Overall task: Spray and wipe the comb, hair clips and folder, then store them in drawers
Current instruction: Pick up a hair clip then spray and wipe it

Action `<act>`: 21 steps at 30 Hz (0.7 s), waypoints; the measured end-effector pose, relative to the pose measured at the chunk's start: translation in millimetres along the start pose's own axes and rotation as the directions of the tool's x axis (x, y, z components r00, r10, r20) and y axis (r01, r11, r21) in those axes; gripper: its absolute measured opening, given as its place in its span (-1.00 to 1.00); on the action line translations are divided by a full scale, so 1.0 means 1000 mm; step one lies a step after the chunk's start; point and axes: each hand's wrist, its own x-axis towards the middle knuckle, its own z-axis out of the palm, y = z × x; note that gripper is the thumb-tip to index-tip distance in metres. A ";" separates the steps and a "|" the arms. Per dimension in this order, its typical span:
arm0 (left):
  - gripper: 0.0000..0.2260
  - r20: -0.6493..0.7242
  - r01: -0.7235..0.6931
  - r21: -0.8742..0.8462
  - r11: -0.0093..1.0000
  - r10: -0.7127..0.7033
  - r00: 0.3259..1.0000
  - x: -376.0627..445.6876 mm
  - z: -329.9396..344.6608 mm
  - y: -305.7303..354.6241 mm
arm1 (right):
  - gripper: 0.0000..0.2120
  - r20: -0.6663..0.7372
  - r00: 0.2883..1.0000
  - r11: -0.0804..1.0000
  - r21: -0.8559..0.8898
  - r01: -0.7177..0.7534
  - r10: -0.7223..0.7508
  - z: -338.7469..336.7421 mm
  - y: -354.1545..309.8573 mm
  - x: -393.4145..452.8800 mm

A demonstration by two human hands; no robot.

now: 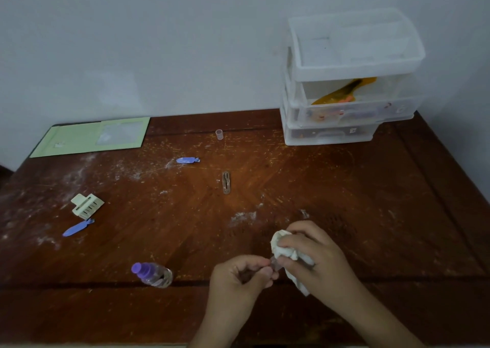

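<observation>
our left hand (242, 274) pinches a small brown clip (274, 263) | our right hand (315, 255) clutches a white cloth (282, 244) against it | above the tabletop (344, 188)

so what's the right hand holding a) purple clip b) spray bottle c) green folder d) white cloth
d, the right hand is curled round a crumpled white cloth, while the bottle and folder lie untouched on the table.
</observation>
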 end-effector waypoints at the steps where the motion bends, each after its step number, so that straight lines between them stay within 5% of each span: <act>1: -0.64 0.009 -0.010 0.022 1.000 0.010 1.000 -0.001 0.000 0.000 | -0.81 0.021 1.000 1.000 0.007 0.007 -0.007 0.002 0.001 0.001; 7: -0.60 -0.005 0.029 -0.025 0.999 -0.029 1.000 -0.004 -0.003 0.000 | -0.83 0.078 0.996 0.993 0.107 -0.058 0.049 0.008 0.001 -0.005; 14: -0.66 -0.122 0.102 -0.087 0.991 -0.112 0.986 -0.008 -0.001 -0.008 | -0.95 -0.228 0.929 0.955 0.120 -0.271 0.292 -0.004 0.023 -0.007; 18: -0.77 -0.128 0.101 -0.130 0.986 -0.117 0.985 -0.005 -0.005 -0.005 | -0.63 -0.148 0.969 0.970 0.168 -0.173 0.199 -0.018 0.006 -0.006; 21: -0.67 -0.064 0.034 -0.083 0.996 -0.039 0.997 -0.009 -0.004 0.001 | -0.55 -0.024 0.998 0.996 0.065 -0.061 0.062 -0.005 -0.010 -0.004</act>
